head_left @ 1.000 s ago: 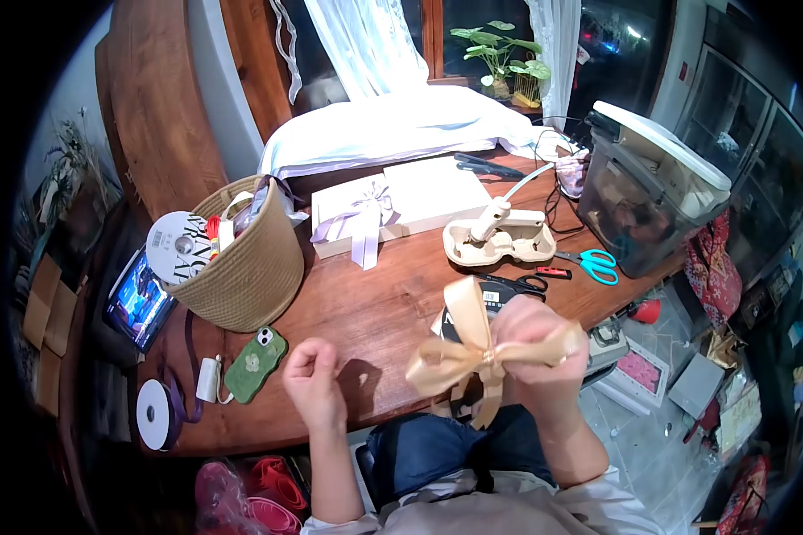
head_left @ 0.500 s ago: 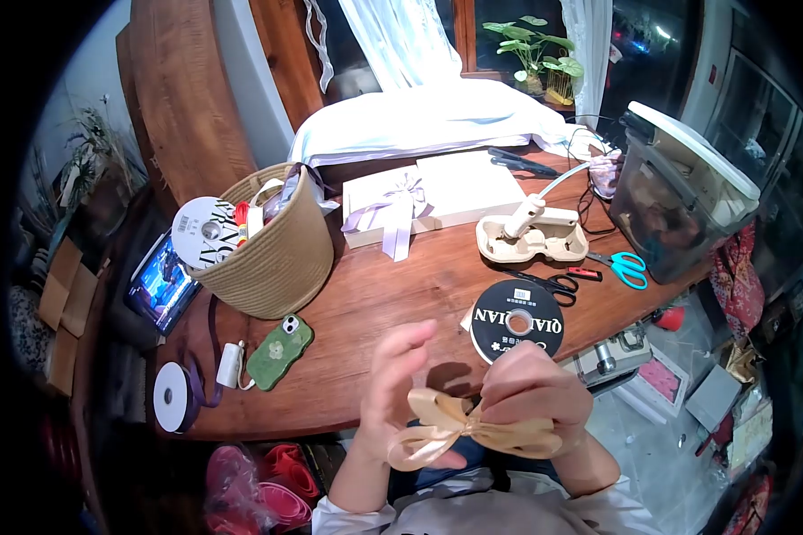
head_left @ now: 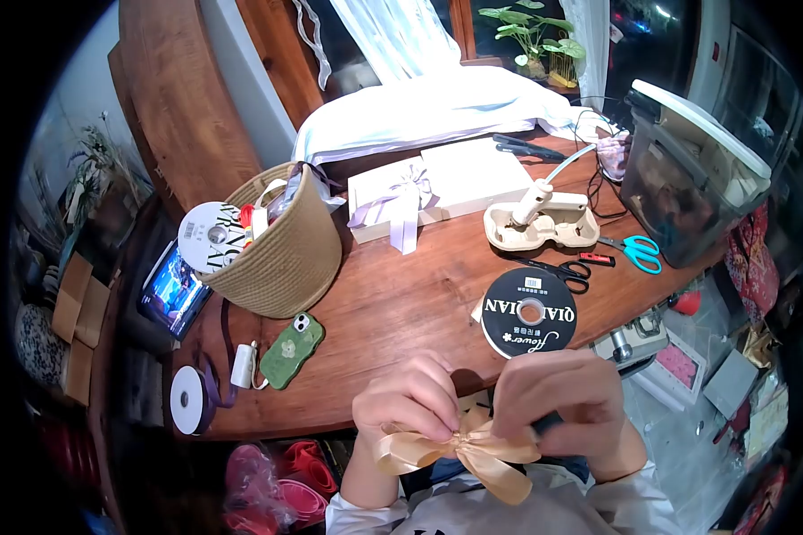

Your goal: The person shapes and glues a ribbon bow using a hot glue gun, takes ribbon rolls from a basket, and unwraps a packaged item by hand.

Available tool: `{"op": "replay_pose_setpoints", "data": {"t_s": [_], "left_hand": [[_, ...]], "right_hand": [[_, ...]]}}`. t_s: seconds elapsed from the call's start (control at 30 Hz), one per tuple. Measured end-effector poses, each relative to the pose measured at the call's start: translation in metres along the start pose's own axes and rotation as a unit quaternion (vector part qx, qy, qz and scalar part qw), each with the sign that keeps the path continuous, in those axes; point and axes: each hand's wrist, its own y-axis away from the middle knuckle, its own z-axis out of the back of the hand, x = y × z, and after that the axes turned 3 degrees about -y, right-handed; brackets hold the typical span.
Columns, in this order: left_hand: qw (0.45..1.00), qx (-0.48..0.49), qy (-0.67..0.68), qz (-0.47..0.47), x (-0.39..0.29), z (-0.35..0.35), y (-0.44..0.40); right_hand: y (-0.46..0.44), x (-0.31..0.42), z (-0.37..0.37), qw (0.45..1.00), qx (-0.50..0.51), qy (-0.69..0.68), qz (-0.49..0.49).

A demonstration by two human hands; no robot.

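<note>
A pale gold satin ribbon bow (head_left: 500, 477) is held low in front of me, just off the table's near edge. My left hand (head_left: 410, 397) is closed, pinching the bow near its knotted middle, with loops spreading below its fingertips. My right hand (head_left: 562, 401) curls over the bow's right side, its fingers bent at a loop. Its fingertips are slightly blurred and partly cover the ribbon there. Beyond the right hand, a black-labelled ribbon spool (head_left: 531, 334) lies flat on the wooden table (head_left: 410, 303).
Black scissors (head_left: 573, 275), turquoise scissors (head_left: 641, 254) and a glue gun (head_left: 533, 201) in a cardboard tray (head_left: 562, 234) are at right. A woven basket (head_left: 285, 259), green phone (head_left: 292, 352) and purple ribbon spool (head_left: 190, 399) stand left. Behind are a white box (head_left: 473, 192) and plastic bin (head_left: 678, 178).
My left hand has gone from spread fingers beside the bow to pinching its middle. My right hand has shifted right along the loops. The bow has turned, and a loop now hangs lower.
</note>
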Motion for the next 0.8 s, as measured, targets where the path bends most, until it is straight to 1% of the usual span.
{"op": "replay_pose_setpoints", "data": {"t_s": [0.03,0.07,0.17,0.2,0.27,0.3,0.37,0.47,0.5,0.6,0.7,0.77,0.8], "left_hand": [[1.0,0.005,0.005,-0.005,0.001,0.0,0.0],[1.0,0.009,0.011,-0.011,0.003,-0.001,0.0],[1.0,-0.018,0.012,-0.02,0.005,-0.004,0.008],[0.999,-0.034,0.017,-0.021,0.004,-0.006,0.008],[0.997,-0.066,0.027,-0.021,0.003,-0.011,0.009],[0.998,-0.054,0.029,-0.025,0.003,-0.01,0.009],[0.998,-0.029,0.035,-0.032,0.003,-0.008,0.008],[0.997,-0.064,0.043,-0.025,0.004,-0.014,0.012],[0.997,-0.06,0.045,-0.029,0.004,-0.014,0.012],[0.997,-0.05,0.051,-0.037,0.0,-0.015,0.009],[0.997,-0.029,0.056,-0.039,0.0,-0.013,0.008],[0.998,-0.007,0.051,-0.045,0.001,-0.01,0.007],[0.998,-0.015,0.044,-0.042,0.0,-0.011,0.007]], "right_hand": [[0.0,0.003,0.001,0.999,-0.001,-0.006,-0.041],[-0.005,0.006,-0.002,0.996,0.008,0.057,-0.06],[-0.007,-0.003,-0.015,0.999,0.02,0.026,-0.035],[-0.006,-0.006,-0.014,0.998,0.039,0.023,-0.032],[-0.004,-0.008,-0.014,0.997,0.062,0.053,-0.015],[-0.004,-0.009,-0.014,0.995,0.073,0.067,-0.006],[-0.002,-0.012,-0.016,0.997,0.061,0.052,-0.008],[-0.003,-0.008,-0.018,0.995,0.07,0.07,-0.027],[-0.004,-0.006,-0.019,0.993,0.078,0.082,-0.035],[0.001,-0.01,-0.026,0.997,0.026,0.06,0.043],[0.006,0.004,-0.016,0.998,-0.015,0.058,0.009],[0.011,0.006,-0.015,0.998,-0.037,0.059,0.004],[0.013,0.006,-0.015,0.997,-0.048,0.06,0.002]]}}
